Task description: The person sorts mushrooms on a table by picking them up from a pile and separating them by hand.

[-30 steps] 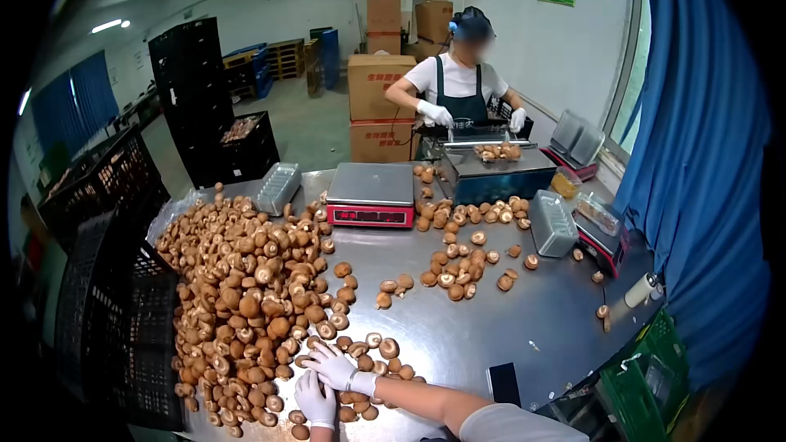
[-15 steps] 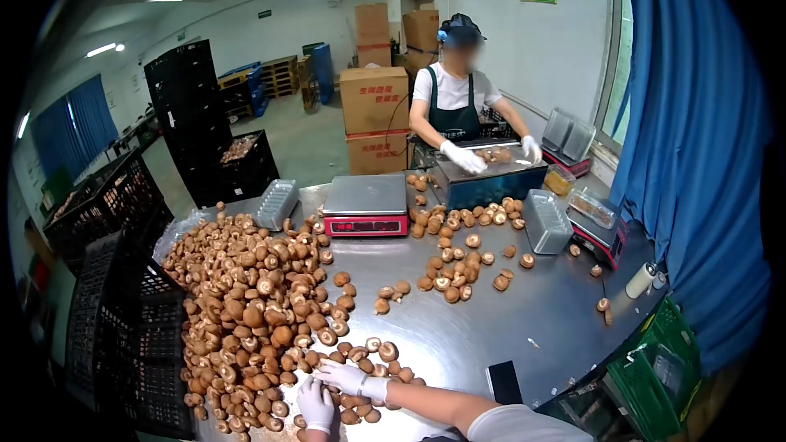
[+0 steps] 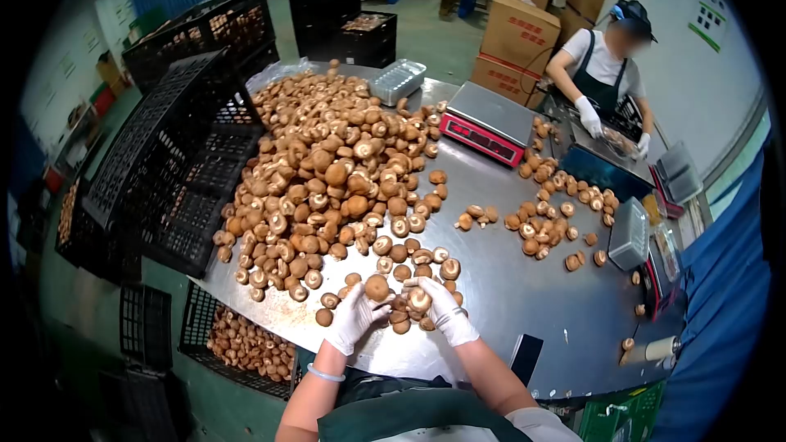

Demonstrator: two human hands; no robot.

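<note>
**Both gloved hands close on mushrooms at the near edge of the pile**

Head view: the left hand (image 3: 354, 317), gloved white, has its grip curled around a brown mushroom (image 3: 377, 286), fingers clamped on its cap. The right hand (image 3: 442, 308) has its grip folded around a paler mushroom (image 3: 418, 299), thumb on top. Both sit at the near tip of the big mushroom pile (image 3: 327, 172) on the steel tabletop (image 3: 508, 303). Beyond the pile stands a red scale (image 3: 487, 121); past it a co-worker's gloved hand (image 3: 588, 115) works.

A second ago both hands lay flat, spread over loose mushrooms; now they are raised and closed, and the camera looks down more steeply.
</note>
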